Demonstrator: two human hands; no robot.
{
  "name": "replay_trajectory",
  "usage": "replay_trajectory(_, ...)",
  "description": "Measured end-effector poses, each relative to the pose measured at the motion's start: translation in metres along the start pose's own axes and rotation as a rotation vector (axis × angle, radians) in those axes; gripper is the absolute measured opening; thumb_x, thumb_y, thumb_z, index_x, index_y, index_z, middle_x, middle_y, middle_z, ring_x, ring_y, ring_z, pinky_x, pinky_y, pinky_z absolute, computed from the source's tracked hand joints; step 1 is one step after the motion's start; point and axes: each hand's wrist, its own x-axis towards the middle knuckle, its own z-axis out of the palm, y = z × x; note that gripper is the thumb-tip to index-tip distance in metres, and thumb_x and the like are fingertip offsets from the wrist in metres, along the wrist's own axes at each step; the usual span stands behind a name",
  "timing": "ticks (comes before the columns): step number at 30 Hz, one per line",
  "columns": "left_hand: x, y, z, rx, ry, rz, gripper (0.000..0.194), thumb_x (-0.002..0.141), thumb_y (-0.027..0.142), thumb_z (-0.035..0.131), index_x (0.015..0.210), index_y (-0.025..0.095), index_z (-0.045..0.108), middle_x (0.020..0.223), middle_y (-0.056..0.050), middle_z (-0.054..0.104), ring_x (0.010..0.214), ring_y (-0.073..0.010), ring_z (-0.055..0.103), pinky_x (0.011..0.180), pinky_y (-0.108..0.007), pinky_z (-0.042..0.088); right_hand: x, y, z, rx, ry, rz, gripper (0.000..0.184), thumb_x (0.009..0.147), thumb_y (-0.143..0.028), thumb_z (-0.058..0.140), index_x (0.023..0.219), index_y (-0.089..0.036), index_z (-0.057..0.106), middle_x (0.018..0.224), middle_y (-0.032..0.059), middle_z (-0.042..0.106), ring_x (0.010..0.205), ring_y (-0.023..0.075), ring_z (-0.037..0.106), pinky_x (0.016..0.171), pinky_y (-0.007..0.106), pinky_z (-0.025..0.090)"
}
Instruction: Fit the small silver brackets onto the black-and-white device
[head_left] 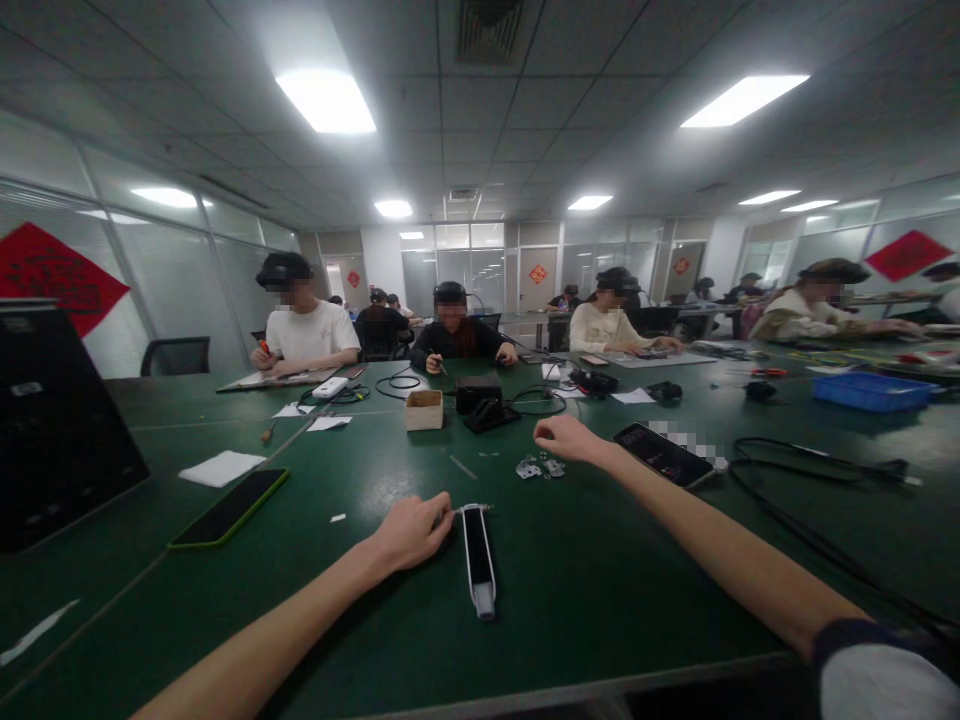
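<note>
A long, narrow device [480, 565] with a white frame and a black inner strip lies on the green table, pointing toward me. A thin metal piece [484, 508] sticks out sideways at its far end. My left hand [414, 530] is closed beside that end, fingertips pinched close to the metal piece; what they hold is hidden. Farther right, my right hand [570, 438] is curled closed just above several small metal parts [540, 467]. Its fingertips face away, so anything in them cannot be made out.
A phone in a green case [231, 510] lies at left, near a white paper [223, 469]. Another phone [664, 455] sits under my right forearm's far side. A small cardboard box [424, 411], black cables [795, 540] and a blue tray [870, 392] stand farther off. Co-workers sit opposite.
</note>
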Motion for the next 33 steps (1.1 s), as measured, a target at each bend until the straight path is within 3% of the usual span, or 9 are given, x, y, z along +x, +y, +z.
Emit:
replay_trajectory(3,0.000,0.001,-0.001,-0.009,-0.008,-0.021,0.028,0.094,0.037,0.032,0.089,0.022,0.056,0.072,-0.003,0.064,0.065,-0.0186,0.060,0.058,-0.026,0.038,0.018,0.024,-0.004,-0.009,-0.145,0.023,0.019,0.075,-0.020,0.060,0.090,-0.017,0.072,0.091,0.0073,0.071,0.082,0.0193,0.063,0.071,0.024,0.044)
replay_trajectory(8,-0.001,0.002,-0.003,-0.011,-0.014,-0.008,0.027,0.094,0.036,0.033,0.090,0.022,0.056,0.072,-0.003,0.063,0.065,-0.0186,0.060,0.060,-0.026,0.038,0.035,0.032,0.006,0.018,-0.283,0.021,0.020,0.068,-0.021,0.067,0.087,-0.019,0.074,0.086,0.0035,0.071,0.076,0.0165,0.064,0.063,0.019,0.043)
replay_trajectory(16,-0.001,0.000,-0.001,-0.008,-0.013,-0.007,0.026,0.094,0.036,0.034,0.089,0.023,0.057,0.071,-0.003,0.063,0.064,-0.0181,0.059,0.060,-0.026,0.037,0.041,0.037,0.019,-0.032,-0.254,0.081,0.019,0.069,-0.016,0.065,0.086,-0.017,0.071,0.090,0.0060,0.070,0.081,0.0173,0.064,0.066,0.020,0.042)
replay_trajectory(21,-0.001,-0.002,0.001,0.012,-0.001,0.000,0.026,0.094,0.037,0.035,0.089,0.022,0.056,0.070,-0.003,0.061,0.063,-0.0185,0.058,0.058,-0.026,0.036,0.040,0.033,0.015,-0.020,-0.288,0.071,0.014,0.069,-0.023,0.068,0.082,-0.018,0.072,0.087,0.0054,0.071,0.081,0.0176,0.064,0.064,0.020,0.043)
replay_trajectory(27,0.000,-0.002,0.000,-0.011,-0.010,0.021,0.026,0.095,0.036,0.034,0.088,0.022,0.055,0.069,-0.002,0.061,0.062,-0.0174,0.058,0.056,-0.025,0.036,0.040,0.025,0.017,-0.057,-0.348,0.155,0.016,0.065,-0.024,0.068,0.077,-0.014,0.072,0.079,0.0068,0.070,0.073,0.0185,0.063,0.060,0.022,0.044)
replay_trajectory(33,0.000,0.000,-0.001,0.047,-0.022,0.004,0.024,0.094,0.036,0.036,0.092,0.022,0.055,0.072,-0.003,0.063,0.066,-0.0186,0.061,0.058,-0.026,0.038,0.034,0.022,0.019,-0.066,-0.382,0.196,0.028,0.068,-0.037,0.063,0.073,-0.011,0.069,0.079,0.0100,0.068,0.071,0.0196,0.062,0.055,0.023,0.041)
